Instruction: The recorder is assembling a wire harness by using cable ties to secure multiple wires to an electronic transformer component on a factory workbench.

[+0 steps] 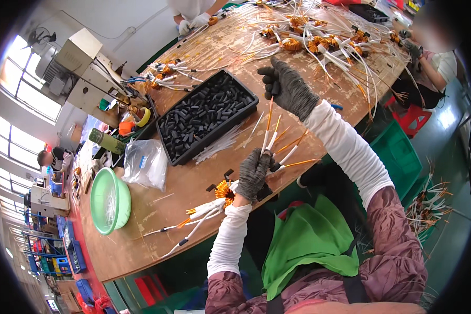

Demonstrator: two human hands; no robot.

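Note:
My left hand (252, 175), in a dark grey glove, is closed round the white-sleeved leads (269, 140) of a copper-wire coil. The orange wound coil (225, 192) lies at its wrist, and more white leads (199, 212) spread left over the table edge. Higher up, my gloved right hand (293, 89) pinches a small black tube (275, 90) at the tip of one upright copper lead. Whether the tube is round the wire or only against it, I cannot tell. Beyond my left hand stands a black tray (217, 144) heaped with similar black tubes.
Loose clear tubes (222, 144) lie along the tray. Left of it are a plastic bag (145, 165) and a green basin (110, 201). More wired coils (319, 44) are piled at the far right. Co-workers' hands (193, 23) are at the far edge. A machine (83, 78) stands left.

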